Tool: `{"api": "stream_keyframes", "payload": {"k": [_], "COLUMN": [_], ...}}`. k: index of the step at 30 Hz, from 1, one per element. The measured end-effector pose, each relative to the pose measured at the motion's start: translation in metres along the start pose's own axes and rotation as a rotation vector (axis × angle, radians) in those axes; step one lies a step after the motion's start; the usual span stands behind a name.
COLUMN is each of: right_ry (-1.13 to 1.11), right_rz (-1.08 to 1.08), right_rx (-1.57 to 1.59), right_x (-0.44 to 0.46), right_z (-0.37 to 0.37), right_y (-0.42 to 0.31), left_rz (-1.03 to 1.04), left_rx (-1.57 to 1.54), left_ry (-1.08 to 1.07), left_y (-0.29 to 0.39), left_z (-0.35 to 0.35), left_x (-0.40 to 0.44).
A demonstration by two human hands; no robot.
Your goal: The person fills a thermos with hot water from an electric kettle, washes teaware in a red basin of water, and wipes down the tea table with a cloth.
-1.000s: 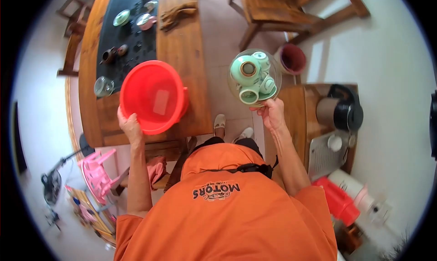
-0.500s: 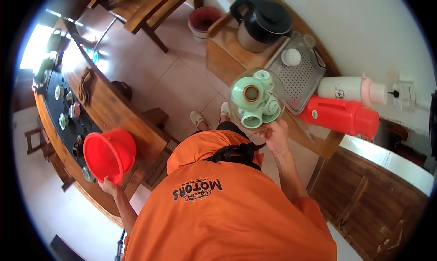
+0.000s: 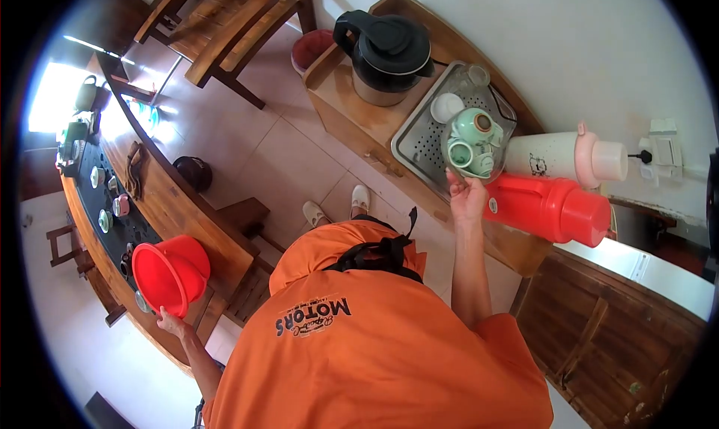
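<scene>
My left hand (image 3: pixel 172 323) is closed on the rim of a red bucket (image 3: pixel 161 275), which is tilted near the long wooden table (image 3: pixel 187 227). My right hand (image 3: pixel 468 197) grips the edge of a clear glass bowl (image 3: pixel 500 171). Inside the bowl are a green teapot-like vessel (image 3: pixel 472 126) and several green cups (image 3: pixel 460 154). The bowl is over the right part of a perforated metal tray (image 3: pixel 419 141); whether it touches the tray I cannot tell. A white cup (image 3: pixel 447 108) stands on the tray beside the bowl.
A black kettle (image 3: pixel 389 55) stands on the wooden cabinet (image 3: pixel 337 92). A red thermos (image 3: pixel 547 208) and a white thermos (image 3: pixel 562 157) lie right of the tray. A wooden chair (image 3: pixel 225 25) and a red bin (image 3: pixel 311 49) are beyond. Small teaware and a brown cloth (image 3: pixel 134 171) are on the table.
The view has turned toward the cabinet. My right hand has carried the bowl of green teaware from beside the table to over the tray. The red bucket stays in my left hand, now farther left.
</scene>
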State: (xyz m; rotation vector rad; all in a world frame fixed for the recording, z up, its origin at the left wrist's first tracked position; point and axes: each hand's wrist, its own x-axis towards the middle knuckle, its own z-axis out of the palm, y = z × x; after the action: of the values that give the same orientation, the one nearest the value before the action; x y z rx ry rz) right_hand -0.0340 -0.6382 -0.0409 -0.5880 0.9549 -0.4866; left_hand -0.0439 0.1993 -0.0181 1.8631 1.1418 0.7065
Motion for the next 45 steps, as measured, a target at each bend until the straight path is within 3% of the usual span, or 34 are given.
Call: {"api": "stream_keyframes", "payload": {"k": [4, 14, 18, 19, 21, 22, 25, 29, 32, 35, 36, 39, 40, 42, 44, 45], "right_ry": [0.048, 0.195, 0.061, 0.019, 0.006, -0.013, 0.002, -0.027, -0.115, -0.024, 0.009, 0.044, 0.046, 0.039, 0.142, 0.133], "right_rz": [-0.042, -0.066, -0.074, -0.072, -0.115, -0.055, -0.052, -0.119, -0.076, -0.015, -0.011, -0.02, -0.053, -0.096, -0.17, -0.18], "right_rx": [-0.026, 0.087, 0.107, 0.107, 0.097, 0.026, -0.029, -0.145, -0.066, -0.077, -0.2, -0.448, -0.588, -0.727, -1.017, -1.019], "right_x": [0.03, 0.083, 0.12, 0.136, 0.123, 0.14, 0.145, 0.145, 0.117, 0.105, 0.1, 0.082, 0.066, 0.041, 0.022, 0.018], "right_z": [0.0, 0.002, -0.021, -0.031, -0.009, -0.024, -0.018, -0.019, -0.003, 0.001, -0.001, 0.006, 0.01, 0.017, 0.028, 0.037], "right_y": [-0.007, -0.013, -0.014, -0.012, -0.019, -0.024, -0.032, -0.035, -0.033, -0.03, -0.03, -0.028, -0.024, -0.014, -0.002, 0.006], "left_rz": [0.017, 0.142, 0.214, 0.323, 0.375, 0.338, 0.373, 0.192, 0.165, 0.152, 0.14, 0.624, 0.609, 0.719, 0.651, 0.63], "left_rx": [0.192, 0.328, 0.42, 0.335, 0.418, 0.543, 0.525, 0.459, 0.417, 0.467, 0.46, 0.795, 0.789, 0.655, 0.579, 0.546], "left_ry": [0.061, 0.148, 0.162, 0.119, 0.204, 0.267, 0.333, 0.275, 0.32, 0.311, 0.313, 0.316, 0.325, 0.045, 0.006, -0.013], "left_y": [0.004, 0.011, 0.03, 0.02, 0.01, -0.002, 0.004, 0.016, 0.015, 0.022, 0.034, 0.093, 0.098, 0.103, 0.106, 0.104], "left_z": [0.008, 0.022, 0.027, 0.025, 0.025, 0.024, 0.029, 0.036, 0.041, 0.042, 0.042, 0.034, 0.034, 0.035, 0.035, 0.034], "left_x": [-0.018, -0.042, -0.063, -0.058, -0.058, -0.053, -0.064, -0.073, -0.077, -0.082, -0.086, -0.093, -0.089, -0.081, -0.078, -0.077]}}
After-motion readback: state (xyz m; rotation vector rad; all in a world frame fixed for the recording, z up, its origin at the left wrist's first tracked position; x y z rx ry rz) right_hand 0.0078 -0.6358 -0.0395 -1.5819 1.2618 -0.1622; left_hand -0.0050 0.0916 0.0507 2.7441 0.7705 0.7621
